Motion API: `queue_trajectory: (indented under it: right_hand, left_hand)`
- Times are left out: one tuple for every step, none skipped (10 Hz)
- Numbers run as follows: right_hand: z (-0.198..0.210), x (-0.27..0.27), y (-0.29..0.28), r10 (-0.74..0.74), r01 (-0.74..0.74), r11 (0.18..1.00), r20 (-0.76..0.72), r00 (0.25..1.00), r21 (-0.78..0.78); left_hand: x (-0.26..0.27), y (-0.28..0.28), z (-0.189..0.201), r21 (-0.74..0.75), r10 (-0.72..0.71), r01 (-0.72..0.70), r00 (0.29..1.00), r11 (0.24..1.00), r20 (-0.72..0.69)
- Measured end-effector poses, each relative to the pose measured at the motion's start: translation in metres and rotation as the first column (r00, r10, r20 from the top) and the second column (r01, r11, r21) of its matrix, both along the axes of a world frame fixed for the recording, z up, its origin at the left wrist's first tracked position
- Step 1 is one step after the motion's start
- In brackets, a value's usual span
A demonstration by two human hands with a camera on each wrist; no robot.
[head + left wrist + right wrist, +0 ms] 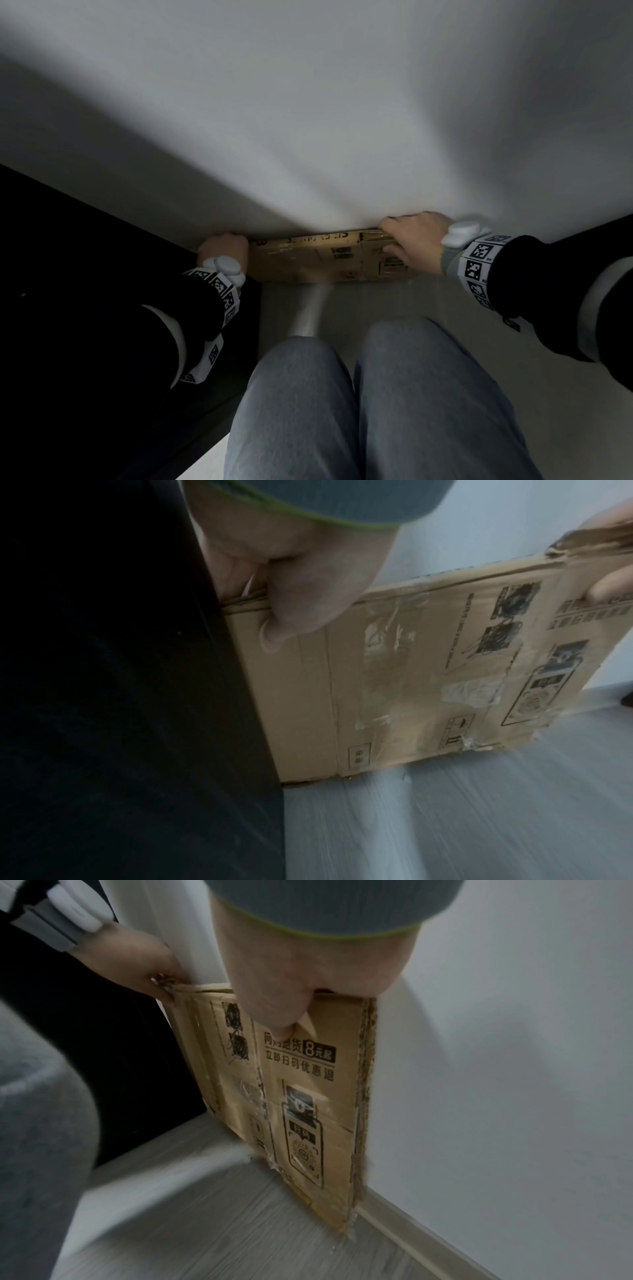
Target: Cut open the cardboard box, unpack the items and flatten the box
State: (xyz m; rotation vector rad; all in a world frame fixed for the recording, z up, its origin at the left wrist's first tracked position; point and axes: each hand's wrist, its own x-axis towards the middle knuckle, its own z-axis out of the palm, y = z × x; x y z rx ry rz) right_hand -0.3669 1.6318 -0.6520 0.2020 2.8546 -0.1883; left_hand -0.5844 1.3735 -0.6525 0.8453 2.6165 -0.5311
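The flattened brown cardboard box (308,262) stands on edge on the floor, flat against the white wall, with black print and tape remains on its face (428,669) (308,1096). My left hand (224,247) grips its top left corner beside the black furniture, thumb on the front face (294,610). My right hand (412,240) grips the top right corner, thumb pressed on the front (277,1015), fingers hidden behind the top edge.
A black piece of furniture (85,274) stands directly left of the box. The white wall (308,120) with a baseboard (428,1237) runs behind it. Grey wood-look floor (445,818) lies in front, and my grey-trousered legs (376,404) are below.
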Motion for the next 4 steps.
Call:
queue_trajectory:
  right_hand:
    - [0.000,0.001,-0.005,-0.019,0.019,1.000,0.014,1.000,-0.003]
    - [0.000,-0.001,-0.010,-0.080,0.085,0.994,0.073,0.994,-0.067]
    - [0.006,0.003,-0.019,-0.099,0.107,0.990,0.095,0.991,-0.087]
    - [0.015,0.000,-0.023,-0.108,0.109,0.993,0.010,0.994,-0.053]
  left_hand:
    - [0.004,0.002,0.003,-0.013,-0.007,0.007,1.000,1.000,-0.003]
    - [0.010,-0.005,-0.001,0.078,-0.037,0.041,0.998,0.996,-0.052]
    - [0.022,-0.011,0.004,0.142,-0.007,0.013,0.999,0.990,-0.043]
    - [0.029,-0.006,0.022,0.174,-0.007,0.015,0.999,0.985,-0.051]
